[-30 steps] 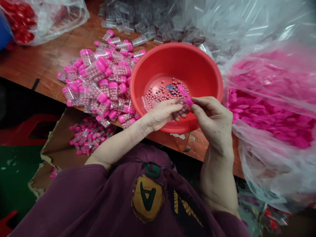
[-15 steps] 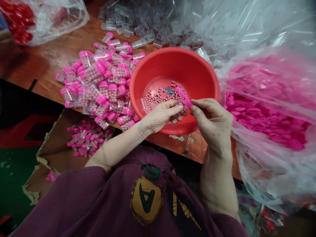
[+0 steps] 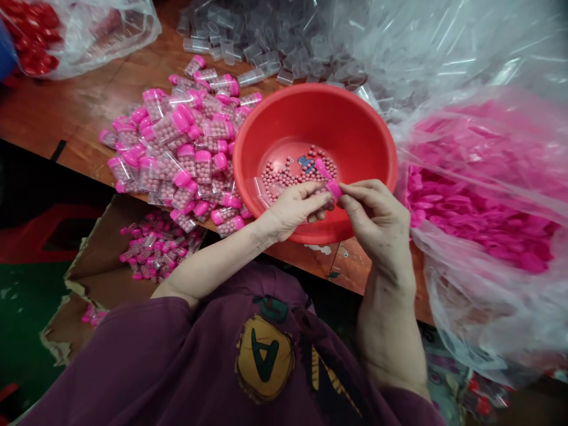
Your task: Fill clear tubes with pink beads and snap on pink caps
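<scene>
My left hand (image 3: 293,208) is closed round a small clear vial of pink beads (image 3: 323,200), held over the near rim of a red bowl (image 3: 355,127). My right hand (image 3: 375,220) pinches a pink cap (image 3: 333,189) against the vial's open end. Loose pink beads (image 3: 284,174) lie in the bowl's bottom, with an empty clear vial (image 3: 261,189) and another pink cap (image 3: 323,168) among them.
A heap of filled, pink-capped vials (image 3: 181,148) lies left of the bowl on the wooden table (image 3: 66,112). Empty clear vials (image 3: 257,41) sit behind. A clear bag of pink caps (image 3: 479,201) is at the right, a bag of red pieces (image 3: 31,35) far left. A cardboard box with filled vials (image 3: 155,248) stands below the table edge.
The pink cap in my right hand has come down closer onto the vial's end. Both hands stay over the bowl's near rim; the view shifted slightly.
</scene>
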Demonstrator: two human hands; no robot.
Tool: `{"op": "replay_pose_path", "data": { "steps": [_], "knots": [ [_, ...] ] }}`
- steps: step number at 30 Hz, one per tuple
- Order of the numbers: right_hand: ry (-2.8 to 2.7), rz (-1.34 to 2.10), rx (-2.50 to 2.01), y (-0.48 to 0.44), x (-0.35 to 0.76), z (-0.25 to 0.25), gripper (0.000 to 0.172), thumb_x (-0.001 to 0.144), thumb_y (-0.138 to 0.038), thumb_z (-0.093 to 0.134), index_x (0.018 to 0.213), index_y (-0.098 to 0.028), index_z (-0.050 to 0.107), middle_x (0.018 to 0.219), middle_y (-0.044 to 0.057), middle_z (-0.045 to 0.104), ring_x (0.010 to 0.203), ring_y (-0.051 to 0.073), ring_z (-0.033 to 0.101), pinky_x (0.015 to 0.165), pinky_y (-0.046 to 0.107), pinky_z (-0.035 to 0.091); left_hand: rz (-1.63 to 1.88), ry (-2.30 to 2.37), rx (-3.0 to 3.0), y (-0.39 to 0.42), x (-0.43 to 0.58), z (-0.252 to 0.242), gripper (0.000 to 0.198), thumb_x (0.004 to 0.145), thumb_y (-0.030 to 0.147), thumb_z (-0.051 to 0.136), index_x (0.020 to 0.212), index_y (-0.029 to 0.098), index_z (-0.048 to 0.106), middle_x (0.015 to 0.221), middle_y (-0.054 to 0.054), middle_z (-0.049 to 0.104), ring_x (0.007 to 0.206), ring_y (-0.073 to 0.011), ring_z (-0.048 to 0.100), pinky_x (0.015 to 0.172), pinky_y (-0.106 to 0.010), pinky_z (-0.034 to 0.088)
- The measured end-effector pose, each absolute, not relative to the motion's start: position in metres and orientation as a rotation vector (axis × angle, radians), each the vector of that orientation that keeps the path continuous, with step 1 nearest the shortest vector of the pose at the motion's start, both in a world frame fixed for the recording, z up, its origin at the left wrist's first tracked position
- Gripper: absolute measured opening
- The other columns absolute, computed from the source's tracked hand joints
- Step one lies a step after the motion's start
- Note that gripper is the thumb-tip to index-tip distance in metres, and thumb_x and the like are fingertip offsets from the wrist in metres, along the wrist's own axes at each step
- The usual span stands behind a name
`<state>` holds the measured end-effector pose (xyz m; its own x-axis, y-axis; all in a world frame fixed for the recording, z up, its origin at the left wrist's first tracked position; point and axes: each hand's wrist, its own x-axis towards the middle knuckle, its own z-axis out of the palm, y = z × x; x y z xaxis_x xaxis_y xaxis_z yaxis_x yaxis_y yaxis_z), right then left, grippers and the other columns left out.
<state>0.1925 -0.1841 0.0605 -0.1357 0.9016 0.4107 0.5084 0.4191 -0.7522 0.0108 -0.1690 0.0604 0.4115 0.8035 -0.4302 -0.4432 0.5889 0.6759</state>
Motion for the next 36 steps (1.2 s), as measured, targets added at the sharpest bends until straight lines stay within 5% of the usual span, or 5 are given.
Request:
{"op": "replay_pose_path", "data": {
  "steps": [6, 14, 19, 26, 36],
  "knots": [
    [-1.837, 0.570, -1.234, -0.193, 0.193, 0.057, 0.031, 0.107, -0.032, 0.068, 0.134, -0.032, 0.083, 0.129, 0.010, 0.075, 0.121, 0.028, 0.075, 0.106, 0.052, 0.066, 0.939, 0.816, 0.482, -0.168, 0.012, 0.061, 0.006, 0.102, 0.016, 0.079, 0.102, 0.015, 0.073, 0.077, 0.004, 0.069, 0.059, -0.0033, 0.056, 0.061, -0.019, 0.043],
    [-1.400, 1.091, -1.196, -0.156, 0.181, 0.050, 0.050, 0.106, -0.073, 0.063, 0.109, -0.028, 0.084, 0.093, 0.004, 0.076, 0.084, 0.023, 0.076, 0.076, 0.043, 0.070, 0.693, 0.587, 0.721, -0.162, 0.001, 0.058, 0.026, 0.084, 0.030, 0.098, 0.085, 0.013, 0.079, 0.073, -0.002, 0.074, 0.059, -0.0075, 0.059, 0.060, -0.023, 0.046],
    [-1.549, 0.779, -1.152, -0.172, 0.183, 0.055, 0.035, 0.104, -0.058, 0.072, 0.126, -0.031, 0.077, 0.116, 0.004, 0.079, 0.108, 0.025, 0.078, 0.100, 0.047, 0.068, 0.778, 0.630, 0.540, -0.159, 0.001, 0.058, 0.016, 0.098, 0.023, 0.084, 0.088, 0.013, 0.078, 0.077, -0.001, 0.074, 0.066, -0.0079, 0.065, 0.063, -0.022, 0.048],
    [-2.112, 0.056, -1.283, -0.189, 0.191, 0.034, 0.090, 0.089, -0.068, 0.083, 0.158, -0.021, 0.049, 0.150, 0.023, 0.067, 0.140, 0.044, 0.066, 0.116, 0.068, 0.055, 0.763, 0.724, 0.396, -0.159, 0.008, 0.058, 0.019, 0.103, 0.024, 0.077, 0.088, 0.013, 0.077, 0.074, -0.003, 0.073, 0.066, -0.0100, 0.065, 0.066, -0.023, 0.050],
    [-2.101, 0.171, -1.246, -0.187, 0.189, 0.042, 0.089, 0.090, -0.068, 0.085, 0.161, -0.029, 0.048, 0.156, 0.022, 0.065, 0.146, 0.046, 0.062, 0.119, 0.069, 0.052, 0.695, 0.664, 0.378, -0.158, 0.006, 0.058, 0.025, 0.104, 0.025, 0.077, 0.081, 0.014, 0.075, 0.072, -0.004, 0.070, 0.064, -0.0103, 0.064, 0.060, -0.023, 0.047]
  ]
}}
